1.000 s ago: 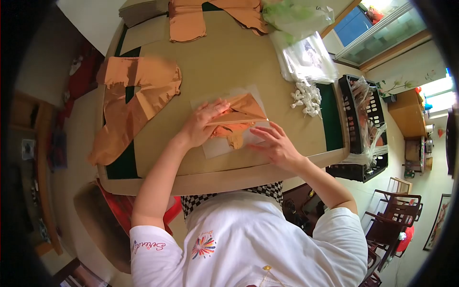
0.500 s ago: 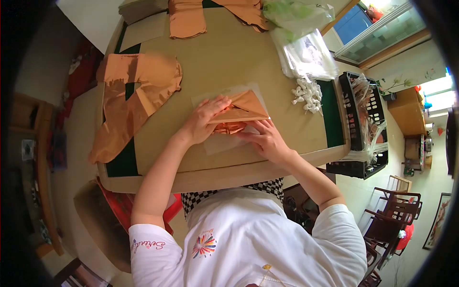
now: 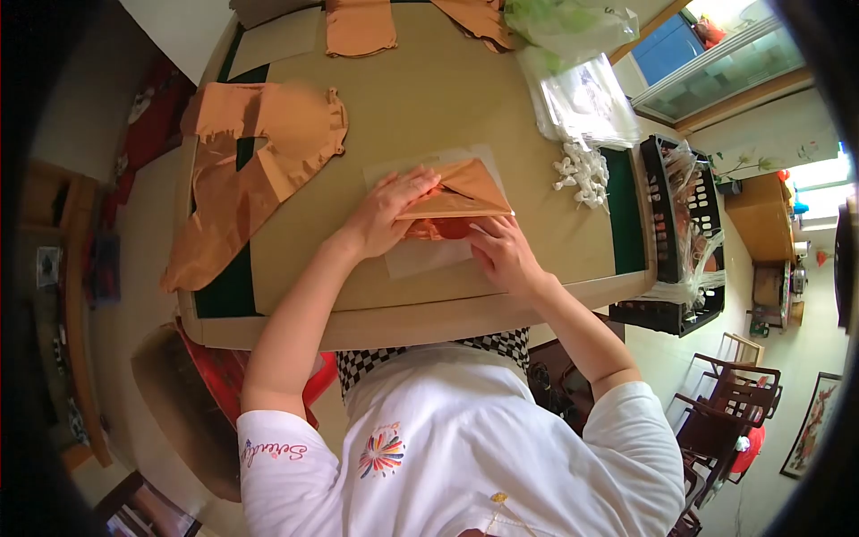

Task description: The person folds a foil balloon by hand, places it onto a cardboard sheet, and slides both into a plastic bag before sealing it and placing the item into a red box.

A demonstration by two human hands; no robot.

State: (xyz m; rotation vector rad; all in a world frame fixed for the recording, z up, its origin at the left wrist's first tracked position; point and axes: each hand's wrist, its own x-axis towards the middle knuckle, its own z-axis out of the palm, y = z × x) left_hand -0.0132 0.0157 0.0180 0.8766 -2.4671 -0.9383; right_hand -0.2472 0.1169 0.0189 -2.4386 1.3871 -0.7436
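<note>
A copper-coloured foil balloon [image 3: 467, 190], folded into a flat packet, lies on a translucent sheet [image 3: 420, 260] near the table's front edge. My left hand [image 3: 391, 210] rests over the packet's left end, fingers stretched out flat on top of it. At the lower right edge, my right hand [image 3: 506, 251] pinches the fold between thumb and fingers. A loose, crinkled part of the foil shows below the straight front fold, between my hands. The fingertips of my right hand are partly hidden under the edge.
Another flat copper foil balloon [image 3: 255, 170] lies to the left, and more foil pieces [image 3: 360, 27] lie at the back. Clear plastic bags [image 3: 582, 98] and a bundle of small white pieces [image 3: 582, 174] are at the right. A black crate [image 3: 667, 233] stands beyond the table's right edge.
My right hand has drawn its fingers in closer at the packet's lower right edge. The left hand stays over the left end. The whole view has shifted slightly.
</note>
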